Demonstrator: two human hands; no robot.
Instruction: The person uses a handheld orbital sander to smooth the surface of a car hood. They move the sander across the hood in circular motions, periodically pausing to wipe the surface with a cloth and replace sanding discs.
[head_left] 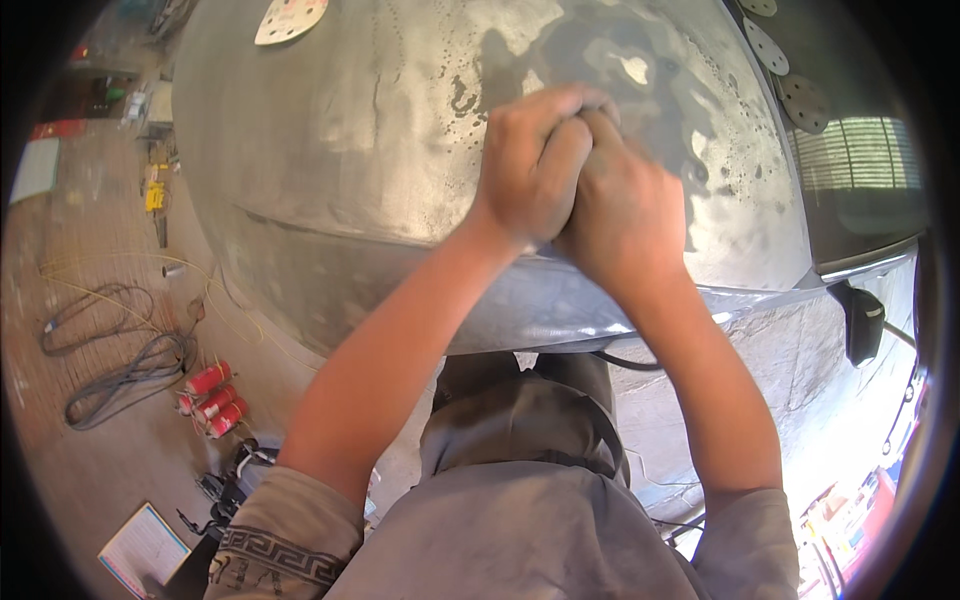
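Above a bare, greyish car hood (320, 150), my left hand (530, 170) and my right hand (632, 205) are pressed together. The fingers of both are curled tightly. Whatever lies between them, if anything, is hidden by the knuckles. Dark wet patches (590, 45) and scattered drops spread over the metal just beyond and around the hands. A pale sanding disc (290, 18) with holes lies on the hood at the far left. Several more sanding discs (765, 46) lie along the windshield's lower edge at the right.
The hood's side edge (540, 300) runs close in front of my body. At the right are the windshield (865, 170) and a dark side mirror (858, 322). On the floor at left lie a coiled cable (130, 375), red cylinders (215, 400) and a framed sheet (145, 552).
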